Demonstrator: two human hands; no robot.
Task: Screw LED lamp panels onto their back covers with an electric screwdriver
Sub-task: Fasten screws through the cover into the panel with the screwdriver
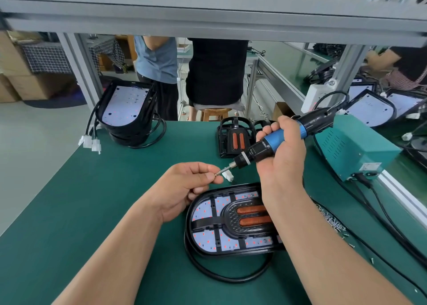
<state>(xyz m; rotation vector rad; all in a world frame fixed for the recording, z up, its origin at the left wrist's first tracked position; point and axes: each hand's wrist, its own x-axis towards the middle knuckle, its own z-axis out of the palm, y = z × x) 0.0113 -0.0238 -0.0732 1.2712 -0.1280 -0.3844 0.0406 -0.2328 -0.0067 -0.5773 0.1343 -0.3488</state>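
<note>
Screwdriver [273, 138] is gripped by right hand [283, 156], bit [227, 167] slanted down-left. Screw [216, 174] is pinched at bit tip by left hand [184, 185]. Lamp [231, 223] is laid on green bench [111, 200], just below hands.

A green counter [115, 189] is seen. A lamp [208, 223] is laid near its middle, with a black cable [231, 279] looped round the near side. A stack of lamps [127, 110] is set far left, a black cover [231, 138] far middle, a teal box [353, 147] at right, and screws [330, 219] are scattered nearer.
</note>
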